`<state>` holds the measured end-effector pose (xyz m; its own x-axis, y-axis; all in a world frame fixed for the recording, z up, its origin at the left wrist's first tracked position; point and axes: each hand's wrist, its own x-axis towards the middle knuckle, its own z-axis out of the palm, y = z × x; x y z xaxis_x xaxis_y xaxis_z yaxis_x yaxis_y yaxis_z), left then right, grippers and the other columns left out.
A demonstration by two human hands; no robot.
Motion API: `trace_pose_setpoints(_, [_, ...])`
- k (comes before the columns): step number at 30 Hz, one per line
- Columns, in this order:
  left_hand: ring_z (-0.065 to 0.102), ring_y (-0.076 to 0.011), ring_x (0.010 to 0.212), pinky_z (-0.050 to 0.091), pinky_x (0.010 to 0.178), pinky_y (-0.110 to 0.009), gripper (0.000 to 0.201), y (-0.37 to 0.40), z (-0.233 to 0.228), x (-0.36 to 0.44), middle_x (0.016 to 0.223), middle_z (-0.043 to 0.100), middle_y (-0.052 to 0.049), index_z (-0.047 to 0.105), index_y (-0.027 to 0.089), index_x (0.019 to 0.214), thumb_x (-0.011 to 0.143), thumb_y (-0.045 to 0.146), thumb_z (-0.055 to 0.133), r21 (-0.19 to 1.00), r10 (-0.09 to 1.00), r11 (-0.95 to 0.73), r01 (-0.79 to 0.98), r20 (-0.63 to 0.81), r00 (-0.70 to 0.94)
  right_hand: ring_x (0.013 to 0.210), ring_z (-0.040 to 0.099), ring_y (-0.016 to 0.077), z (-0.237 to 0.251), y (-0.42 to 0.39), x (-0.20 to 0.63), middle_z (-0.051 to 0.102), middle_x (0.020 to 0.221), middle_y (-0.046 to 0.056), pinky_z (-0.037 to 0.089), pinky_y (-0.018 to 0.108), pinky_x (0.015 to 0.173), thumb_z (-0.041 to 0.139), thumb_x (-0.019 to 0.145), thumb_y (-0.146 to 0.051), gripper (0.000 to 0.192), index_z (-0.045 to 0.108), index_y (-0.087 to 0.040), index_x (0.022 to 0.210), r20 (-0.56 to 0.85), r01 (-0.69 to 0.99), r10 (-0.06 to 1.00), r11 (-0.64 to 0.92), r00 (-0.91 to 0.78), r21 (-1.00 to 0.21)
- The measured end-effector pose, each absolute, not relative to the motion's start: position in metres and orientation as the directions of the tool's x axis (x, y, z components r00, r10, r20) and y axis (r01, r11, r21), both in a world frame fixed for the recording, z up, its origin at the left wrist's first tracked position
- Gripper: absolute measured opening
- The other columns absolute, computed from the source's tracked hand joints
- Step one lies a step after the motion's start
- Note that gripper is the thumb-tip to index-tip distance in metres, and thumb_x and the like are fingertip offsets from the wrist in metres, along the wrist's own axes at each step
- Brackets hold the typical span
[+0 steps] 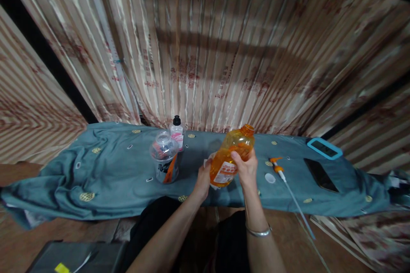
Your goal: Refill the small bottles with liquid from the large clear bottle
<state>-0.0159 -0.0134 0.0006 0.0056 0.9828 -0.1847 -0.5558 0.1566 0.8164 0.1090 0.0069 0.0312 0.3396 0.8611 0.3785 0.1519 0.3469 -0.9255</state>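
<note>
Gripping the orange bottle (231,155) in my right hand (246,168) with my left hand (202,179) closed at its base on a white cloth (214,184), I list: jar (164,157) left, cap (270,178) and sprayer (278,168) right.

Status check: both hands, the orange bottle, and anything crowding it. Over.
Right hand gripping uncapped translucent orange plastic bottle, tilted above blue-grey cloth. Left hand under its base with white wipe. Clear plastic jar left, orange pump sprayer right, both apart.
</note>
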Motion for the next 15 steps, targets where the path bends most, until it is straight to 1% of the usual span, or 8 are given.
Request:
trace_pose_setpoints(3, [0.072,-0.0269,0.091,0.053,0.086,-0.037,0.064,-0.008,-0.001,-0.015,0.091,0.078,-0.010,0.071,0.014,0.097,0.066,0.070,0.069,0.859,0.983,0.157,-0.486,-0.184,-0.007,0.084,0.065,0.0149,0.022,0.006,0.107,0.066,0.101,0.002,0.056,0.035,0.076,0.071,0.085,-0.032,0.033,0.060,-0.017,0.112,0.342,0.157,0.879,0.307,0.332,-0.939])
trace_pose_setpoints(8, [0.073,-0.0273,0.090,0.055,0.084,-0.037,0.065,0.001,0.003,-0.011,0.093,0.078,-0.011,0.071,0.013,0.097,0.067,0.071,0.067,0.847,0.988,0.136,-0.514,-0.154,0.008,0.079,0.065,0.0137,0.004,0.002,0.104,0.066,0.094,0.001,0.056,0.033,0.072,0.071,0.085,-0.033,0.030,0.061,-0.016,0.108,0.271,0.195,0.917,0.220,0.294,-0.956])
trace_pose_setpoints(12, [0.071,-0.0264,0.092,0.055,0.085,-0.036,0.062,0.007,0.022,-0.012,0.099,0.077,-0.011,0.072,0.014,0.098,0.073,0.070,0.061,0.860,0.998,0.052,-0.507,-0.056,0.007,0.086,0.066,0.0155,-0.010,-0.003,0.104,0.066,0.103,0.003,0.056,0.036,0.076,0.067,0.087,-0.037,0.034,0.060,-0.017,0.114,0.263,0.200,0.935,0.217,0.239,-0.955])
trace_pose_setpoints(15, [0.070,-0.0231,0.086,0.054,0.079,-0.032,0.061,0.012,0.043,-0.012,0.093,0.076,-0.007,0.071,0.016,0.097,0.077,0.071,0.055,0.927,0.999,-0.027,-0.375,0.041,0.031,0.090,0.066,0.0169,-0.014,-0.005,0.108,0.066,0.109,0.005,0.056,0.038,0.079,0.065,0.089,-0.039,0.037,0.059,-0.018,0.119,0.283,0.167,0.941,0.254,0.184,-0.953])
